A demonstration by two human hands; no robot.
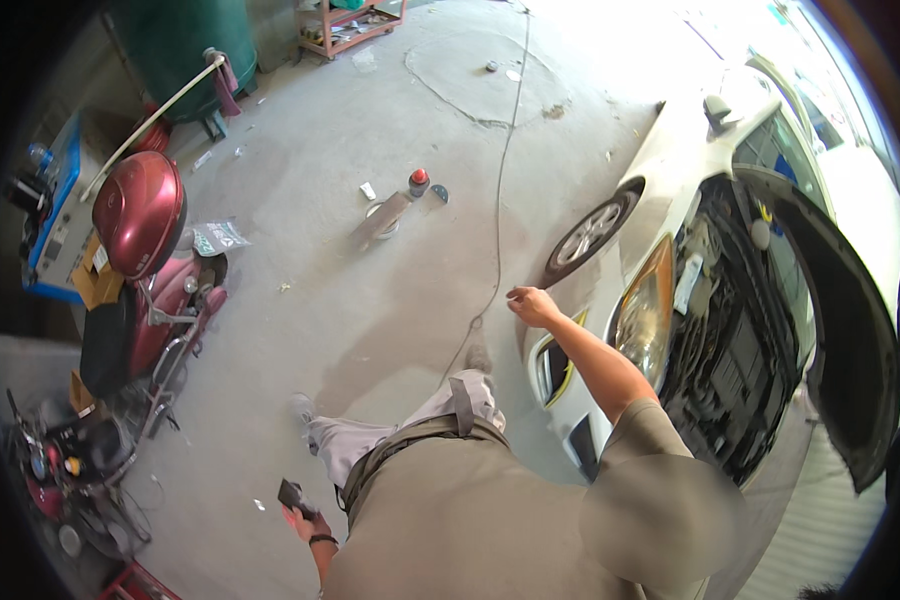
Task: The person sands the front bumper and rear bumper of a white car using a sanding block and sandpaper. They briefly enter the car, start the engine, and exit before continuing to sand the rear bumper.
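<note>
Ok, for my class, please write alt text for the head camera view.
A person's left hand holds a small dark object; the right hand is near the front of a white car with its hood raised. On the left of the grey floor stands a red motorcycle with a top case.

- The right arm stretches forward and inward, bare below the sleeve.
- The right hand points leftward, fingers bent; how tightly they curl is unclear.
- The left arm hangs low beside the torso, mostly out of sight.
- The left hand is curled in a grip.
- The legs stand apart.
</note>
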